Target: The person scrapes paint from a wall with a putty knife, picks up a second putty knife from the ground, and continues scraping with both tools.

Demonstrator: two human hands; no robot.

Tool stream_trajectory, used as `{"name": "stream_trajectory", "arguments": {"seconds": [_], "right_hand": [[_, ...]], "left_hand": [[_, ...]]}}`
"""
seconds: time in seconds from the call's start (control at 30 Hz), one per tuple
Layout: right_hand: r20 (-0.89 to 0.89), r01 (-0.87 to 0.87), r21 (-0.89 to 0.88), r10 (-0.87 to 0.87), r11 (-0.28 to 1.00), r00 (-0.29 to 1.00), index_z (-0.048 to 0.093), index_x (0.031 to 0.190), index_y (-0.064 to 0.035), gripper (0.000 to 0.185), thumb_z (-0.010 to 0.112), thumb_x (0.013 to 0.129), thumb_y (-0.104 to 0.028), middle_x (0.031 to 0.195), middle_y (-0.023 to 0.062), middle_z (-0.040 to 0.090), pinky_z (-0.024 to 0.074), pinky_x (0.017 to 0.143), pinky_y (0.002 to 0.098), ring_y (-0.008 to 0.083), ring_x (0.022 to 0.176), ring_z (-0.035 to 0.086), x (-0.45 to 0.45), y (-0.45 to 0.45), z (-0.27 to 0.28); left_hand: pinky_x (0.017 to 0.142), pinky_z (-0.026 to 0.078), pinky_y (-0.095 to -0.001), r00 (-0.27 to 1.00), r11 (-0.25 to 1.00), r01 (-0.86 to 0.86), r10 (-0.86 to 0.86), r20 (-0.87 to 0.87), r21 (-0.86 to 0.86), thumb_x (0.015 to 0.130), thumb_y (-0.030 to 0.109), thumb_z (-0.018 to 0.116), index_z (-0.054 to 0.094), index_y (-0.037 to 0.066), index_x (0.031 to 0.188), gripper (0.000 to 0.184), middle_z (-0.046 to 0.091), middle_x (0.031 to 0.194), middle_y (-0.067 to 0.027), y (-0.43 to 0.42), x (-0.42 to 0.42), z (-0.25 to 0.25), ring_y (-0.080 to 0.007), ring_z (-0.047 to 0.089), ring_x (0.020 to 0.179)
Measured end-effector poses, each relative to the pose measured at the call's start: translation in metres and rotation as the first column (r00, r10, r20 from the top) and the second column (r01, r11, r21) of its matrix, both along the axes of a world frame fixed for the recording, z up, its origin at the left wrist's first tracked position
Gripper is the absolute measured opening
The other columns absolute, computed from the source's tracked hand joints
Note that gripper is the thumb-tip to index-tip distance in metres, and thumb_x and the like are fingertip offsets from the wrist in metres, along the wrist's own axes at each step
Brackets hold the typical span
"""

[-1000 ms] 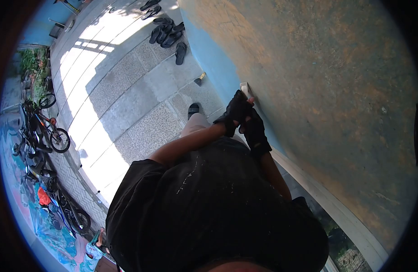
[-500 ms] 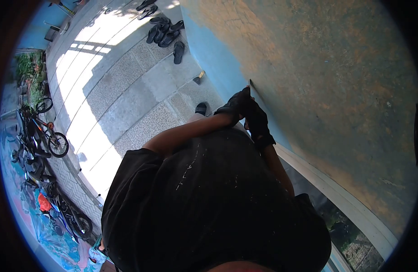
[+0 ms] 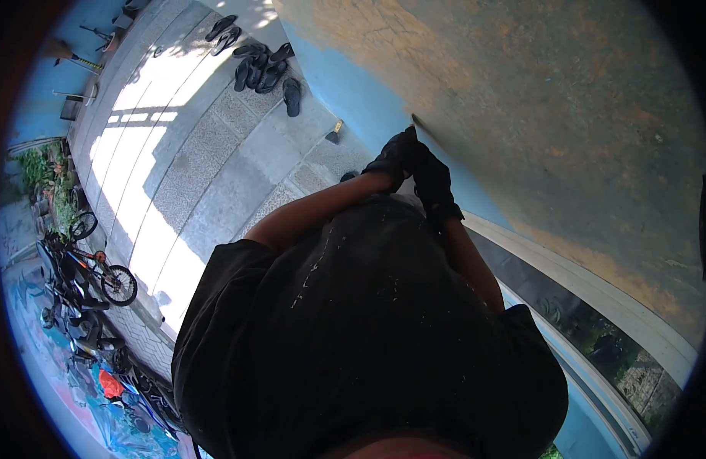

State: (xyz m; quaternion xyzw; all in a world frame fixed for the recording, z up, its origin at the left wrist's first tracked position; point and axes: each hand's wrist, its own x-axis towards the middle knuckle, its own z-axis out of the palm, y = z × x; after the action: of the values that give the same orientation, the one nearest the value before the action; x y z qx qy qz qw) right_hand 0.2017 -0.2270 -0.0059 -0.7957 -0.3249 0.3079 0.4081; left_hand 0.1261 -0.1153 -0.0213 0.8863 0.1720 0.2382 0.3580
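Observation:
Both my hands wear black gloves and are pressed together beside the wall (image 3: 536, 115). My left hand (image 3: 393, 158) is closed, its knuckles toward the wall. Just right of it, my right hand (image 3: 434, 182) is closed too. They grip a flat tool (image 3: 416, 120), of which only a thin dark edge shows at the wall surface, near the border between the blue paint and the bare brownish patch. The gloves hide its handle.
A scraper with a yellow handle (image 3: 334, 132) lies on the paved floor (image 3: 246, 153). Black sandals (image 3: 260, 71) are grouped near the wall's far end. Motorbikes (image 3: 85, 298) stand at the left by a painted wall. A pale ledge (image 3: 598, 289) runs along the lower right.
The tool's pale flat face showed a second ago; now only its thin edge does. My hands have moved slightly up in view. The view has shifted, and my foot is now mostly hidden.

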Motion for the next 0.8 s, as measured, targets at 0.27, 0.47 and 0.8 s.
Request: {"name": "stream_trajectory", "arguments": {"seconds": [0.27, 0.47, 0.8], "right_hand": [[0.272, -0.106, 0.115, 0.072, 0.988, 0.960, 0.056, 0.128, -0.0046, 0.034, 0.052, 0.096, -0.016, 0.121, 0.0096, 0.064, 0.0474, 0.093, 0.0316, 0.0193, 0.113, 0.060, -0.008, -0.009, -0.011], [-0.003, 0.079, 0.068, -0.079, 0.995, 0.997, 0.057, 0.127, -0.0053, 0.038, 0.052, 0.091, -0.016, 0.123, 0.0161, 0.062, 0.0470, 0.096, 0.0362, 0.0298, 0.115, 0.059, -0.019, 0.002, -0.002], [0.300, -0.045, 0.016, 0.038, 0.999, 0.953, 0.057, 0.126, -0.0059, 0.033, 0.050, 0.094, -0.009, 0.106, 0.0131, 0.066, 0.0498, 0.084, 0.0313, 0.0243, 0.098, 0.064, -0.021, 0.014, -0.018]], "left_hand": [[0.074, 0.049, -0.0483, 1.000, 0.990, 0.002, -0.002, -0.001, -0.138, 0.087, 0.027, 0.057, 0.057, 0.004, 0.099, 0.026, 0.064, 0.089, -0.0221, 0.004, 0.006, -0.032, -0.0403, 0.062, 0.086], [0.075, 0.050, -0.0483, 0.908, 0.973, 0.229, -0.222, -0.354, -0.025, 0.086, 0.028, 0.058, 0.057, 0.003, 0.100, 0.028, 0.065, 0.093, -0.0220, 0.026, 0.005, 0.003, -0.0408, 0.062, 0.090], [0.077, 0.051, -0.0482, 0.932, 0.975, 0.143, -0.190, -0.308, -0.169, 0.086, 0.026, 0.058, 0.056, 0.001, 0.100, 0.028, 0.064, 0.091, -0.0234, 0.038, 0.001, 0.004, -0.0420, 0.062, 0.089]]}}
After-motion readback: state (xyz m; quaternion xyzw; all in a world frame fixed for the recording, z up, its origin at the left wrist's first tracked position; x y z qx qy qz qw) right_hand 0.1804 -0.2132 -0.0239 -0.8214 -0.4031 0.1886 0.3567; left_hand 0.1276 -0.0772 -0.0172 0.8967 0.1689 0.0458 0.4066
